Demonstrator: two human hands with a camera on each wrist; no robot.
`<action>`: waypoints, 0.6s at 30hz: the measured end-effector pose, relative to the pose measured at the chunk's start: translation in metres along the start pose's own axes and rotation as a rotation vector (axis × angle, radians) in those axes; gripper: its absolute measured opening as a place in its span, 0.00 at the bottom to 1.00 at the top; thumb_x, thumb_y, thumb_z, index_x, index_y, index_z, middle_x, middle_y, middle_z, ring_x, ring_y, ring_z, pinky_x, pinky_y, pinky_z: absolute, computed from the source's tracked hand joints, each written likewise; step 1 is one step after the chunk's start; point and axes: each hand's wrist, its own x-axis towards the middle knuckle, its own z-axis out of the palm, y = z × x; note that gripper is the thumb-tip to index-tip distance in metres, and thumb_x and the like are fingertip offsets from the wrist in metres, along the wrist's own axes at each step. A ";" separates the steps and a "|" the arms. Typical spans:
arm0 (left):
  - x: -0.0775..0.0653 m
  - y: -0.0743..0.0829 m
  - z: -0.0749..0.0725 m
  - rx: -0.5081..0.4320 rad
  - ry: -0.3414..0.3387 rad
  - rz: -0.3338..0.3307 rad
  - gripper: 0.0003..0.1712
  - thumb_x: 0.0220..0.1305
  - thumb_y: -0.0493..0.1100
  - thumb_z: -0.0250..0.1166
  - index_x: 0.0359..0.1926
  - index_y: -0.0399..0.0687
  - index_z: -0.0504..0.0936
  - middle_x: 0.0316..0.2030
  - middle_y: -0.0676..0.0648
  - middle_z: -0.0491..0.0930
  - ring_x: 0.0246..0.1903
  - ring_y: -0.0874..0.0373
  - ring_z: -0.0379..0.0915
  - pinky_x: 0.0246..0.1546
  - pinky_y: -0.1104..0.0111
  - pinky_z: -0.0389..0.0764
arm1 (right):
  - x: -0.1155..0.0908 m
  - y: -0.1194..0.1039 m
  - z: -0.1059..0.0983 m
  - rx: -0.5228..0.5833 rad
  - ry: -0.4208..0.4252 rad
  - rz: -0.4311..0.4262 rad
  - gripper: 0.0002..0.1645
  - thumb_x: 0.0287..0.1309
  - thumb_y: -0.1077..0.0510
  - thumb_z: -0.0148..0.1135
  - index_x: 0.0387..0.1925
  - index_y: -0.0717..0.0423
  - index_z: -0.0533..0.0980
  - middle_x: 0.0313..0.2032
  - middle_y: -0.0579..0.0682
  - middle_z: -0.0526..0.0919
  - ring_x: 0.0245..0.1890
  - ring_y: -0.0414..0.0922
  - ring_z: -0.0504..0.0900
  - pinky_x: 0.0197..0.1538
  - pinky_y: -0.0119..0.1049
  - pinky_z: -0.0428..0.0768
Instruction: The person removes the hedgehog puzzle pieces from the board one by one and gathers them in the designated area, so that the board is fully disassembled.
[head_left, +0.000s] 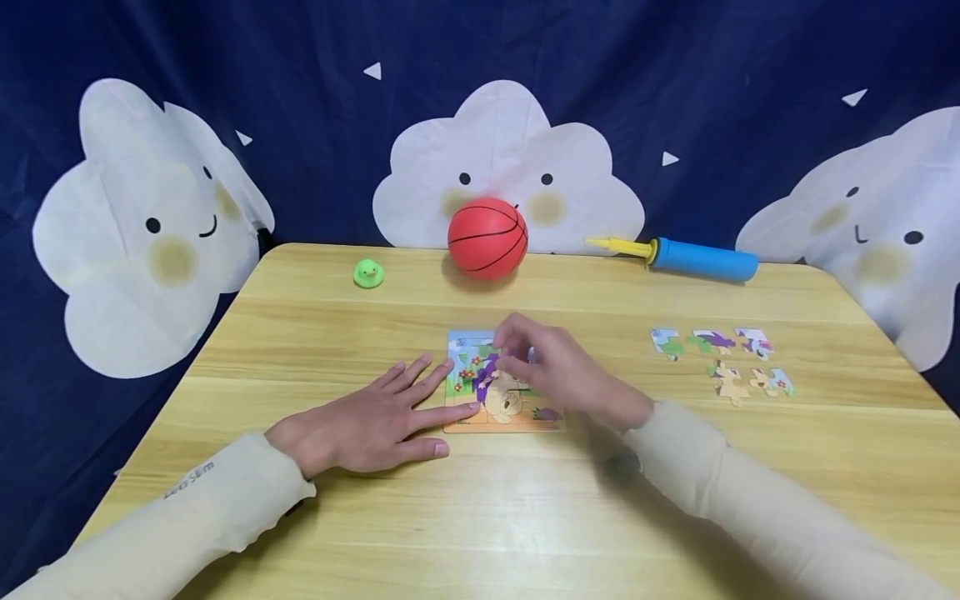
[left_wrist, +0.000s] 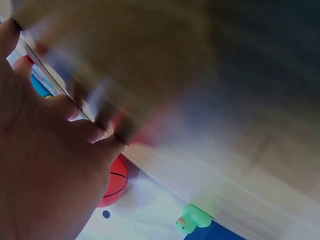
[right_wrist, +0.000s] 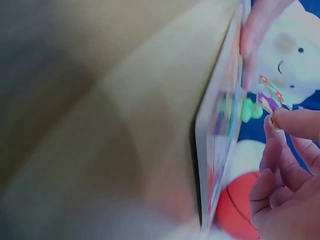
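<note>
A jigsaw puzzle in a flat tray [head_left: 465, 428] lies mid-table, showing a cartoon animal, red flowers and purple patches. My left hand [head_left: 375, 427] lies palm down at its left side, fingers spread, with fingertips over the picture's edge. Over the upper right part of the puzzle is my right hand [head_left: 558, 362], covering some of the picture. Between its thumb and finger it pinches a small puzzle piece [right_wrist: 269, 100], printed purple and green with red flowers. In the right wrist view the piece is held up above the tray's surface.
Several loose puzzle pieces [head_left: 729, 385] lie to the right on the wooden table [head_left: 525, 517]. Along the back are a green toy duck [head_left: 368, 273], a red ball [head_left: 488, 238] with black lines and a blue hand pump [head_left: 701, 259] with a yellow nozzle. A dark blue cloud-print curtain [head_left: 315, 150] hangs behind.
</note>
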 end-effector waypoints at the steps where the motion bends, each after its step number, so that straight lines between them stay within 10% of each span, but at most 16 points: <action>1: 0.000 0.000 0.000 -0.002 0.000 0.001 0.33 0.85 0.70 0.46 0.85 0.83 0.57 0.90 0.46 0.34 0.89 0.37 0.26 0.87 0.38 0.39 | -0.002 0.001 -0.004 0.002 0.009 0.007 0.11 0.73 0.65 0.70 0.51 0.53 0.78 0.39 0.47 0.87 0.39 0.43 0.82 0.44 0.35 0.84; 18: 0.001 0.001 0.000 -0.018 0.010 0.007 0.33 0.85 0.69 0.47 0.85 0.81 0.59 0.90 0.45 0.35 0.89 0.37 0.28 0.86 0.36 0.41 | -0.071 0.054 -0.097 -0.071 0.052 0.143 0.10 0.74 0.64 0.69 0.51 0.48 0.82 0.44 0.46 0.88 0.44 0.45 0.80 0.48 0.31 0.78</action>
